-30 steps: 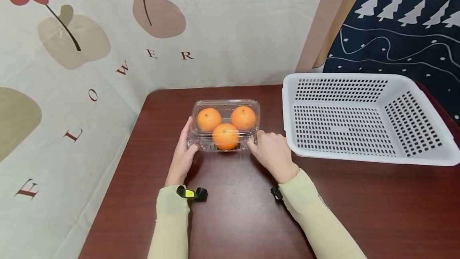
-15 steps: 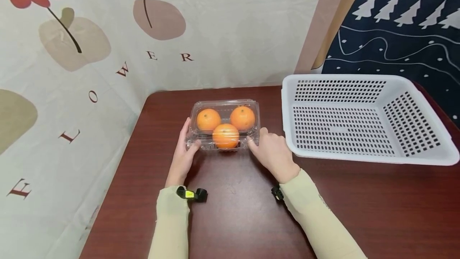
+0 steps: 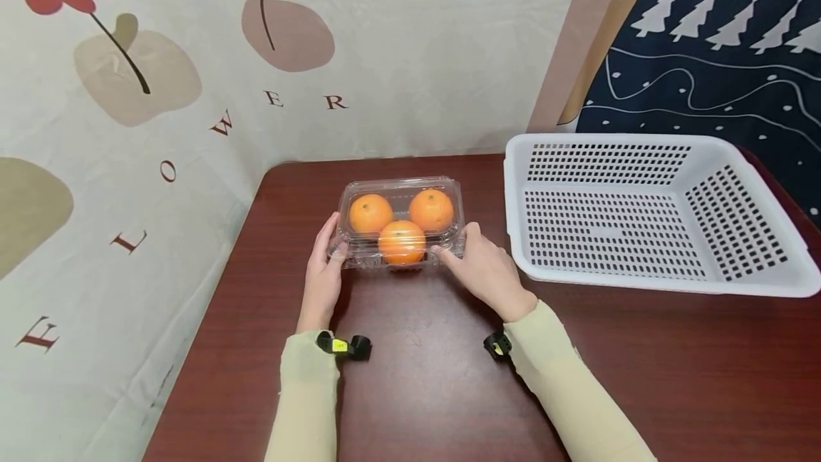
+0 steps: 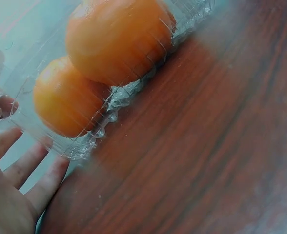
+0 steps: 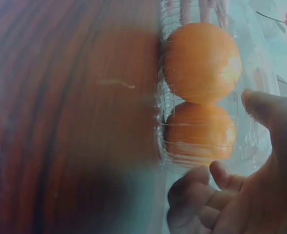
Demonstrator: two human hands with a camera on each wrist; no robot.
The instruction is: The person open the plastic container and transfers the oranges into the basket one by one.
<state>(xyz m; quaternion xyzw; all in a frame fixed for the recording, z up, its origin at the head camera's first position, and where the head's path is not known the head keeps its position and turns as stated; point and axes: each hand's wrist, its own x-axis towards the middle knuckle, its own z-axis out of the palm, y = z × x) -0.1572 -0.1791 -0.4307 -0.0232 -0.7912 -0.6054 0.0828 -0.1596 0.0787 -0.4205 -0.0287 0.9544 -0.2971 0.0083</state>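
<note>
Midway between left hand (image 3: 323, 278) and right hand (image 3: 490, 273), clear box (image 3: 402, 190) of oranges (image 3: 402, 242), gripped by both.

The left wrist view's top edge crops the clear, rectangular plastic clamshell box (image 3: 400, 187) and 1 round orange fruit (image 4: 116, 41) inside; the bare left hand (image 3: 323, 280), beside the box, is cut off at left. The bare right hand (image 3: 489, 273), at the box's other end, is cropped in the right wrist view. Nearer than the box, print on a yellow rectangular label (image 3: 339, 346) is too small to read.
</note>
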